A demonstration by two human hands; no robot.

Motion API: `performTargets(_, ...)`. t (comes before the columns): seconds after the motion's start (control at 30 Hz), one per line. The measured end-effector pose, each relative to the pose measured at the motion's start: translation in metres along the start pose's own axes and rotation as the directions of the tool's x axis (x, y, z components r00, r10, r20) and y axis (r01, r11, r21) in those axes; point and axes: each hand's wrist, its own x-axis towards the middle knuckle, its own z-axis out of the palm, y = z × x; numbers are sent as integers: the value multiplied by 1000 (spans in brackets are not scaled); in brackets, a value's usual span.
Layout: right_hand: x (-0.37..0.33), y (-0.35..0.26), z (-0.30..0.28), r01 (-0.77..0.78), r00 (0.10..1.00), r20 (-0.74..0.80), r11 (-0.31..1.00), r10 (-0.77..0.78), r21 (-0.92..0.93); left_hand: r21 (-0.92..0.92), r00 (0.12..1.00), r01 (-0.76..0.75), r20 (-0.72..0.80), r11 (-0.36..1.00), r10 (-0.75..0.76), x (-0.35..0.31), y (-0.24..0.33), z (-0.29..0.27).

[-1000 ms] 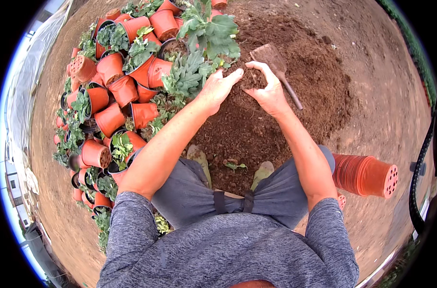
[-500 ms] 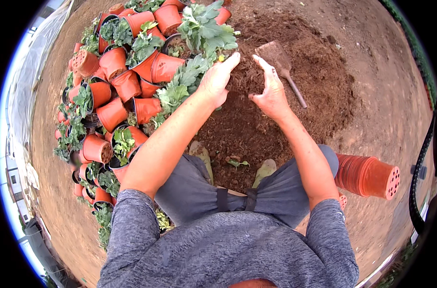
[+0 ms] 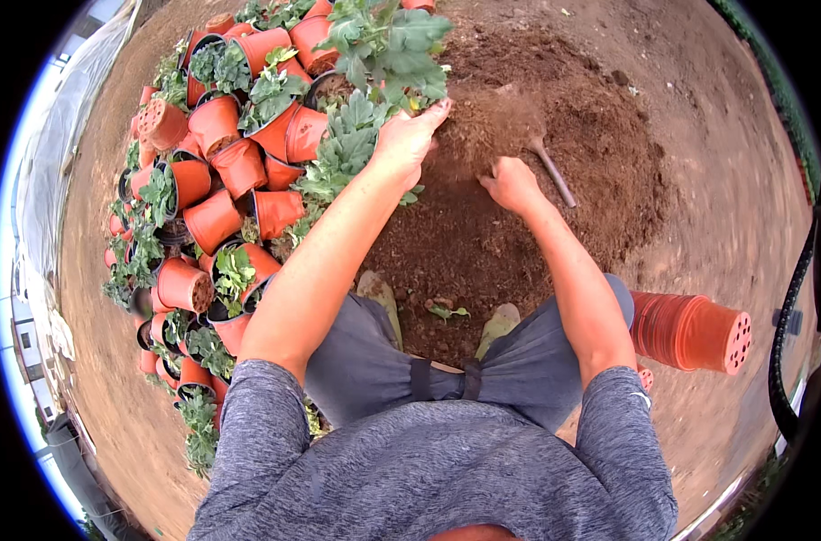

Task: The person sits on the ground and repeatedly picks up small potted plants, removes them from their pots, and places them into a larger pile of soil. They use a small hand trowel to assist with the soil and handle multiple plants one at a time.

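Observation:
My left hand (image 3: 408, 142) is beside a large leafy green plant (image 3: 409, 52), its fingers stretched out just under the leaves. Its palm side is mostly hidden, and I see nothing held in it. More leaves hang at its left, over the edge of the potted plants. My right hand (image 3: 513, 185) is low over the brown loose soil (image 3: 465, 234), with fingers curled down and knuckles up. What those fingers close on, if anything, is hidden. Just beyond it, a trowel (image 3: 555, 174) lies in the soil; its handle shows, while its blade is blurred or covered.
Many orange pots (image 3: 212, 216) with green plants lie heaped at my left, several tipped over. A stack of nested orange pots (image 3: 690, 331) lies on its side at my right. My shoes (image 3: 498, 326) stand at the soil's near edge, a small green sprig (image 3: 447, 312) between them.
My right hand has come down and nearer to me, its fingers going from spread to curled. The trowel's blade, plain before, is now obscured. The large leaves have shifted slightly; my left hand stays nearly in place.

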Motion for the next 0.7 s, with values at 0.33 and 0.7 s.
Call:
performTargets(0.33,3,-25,-27,293,950,-237,838,-202,460,170,980,-134,167,976,106,1,-9,8)
performTargets(0.7,4,-28,-58,333,740,-672,879,-20,341,82,961,-227,181,970,210,13,-3,-29)
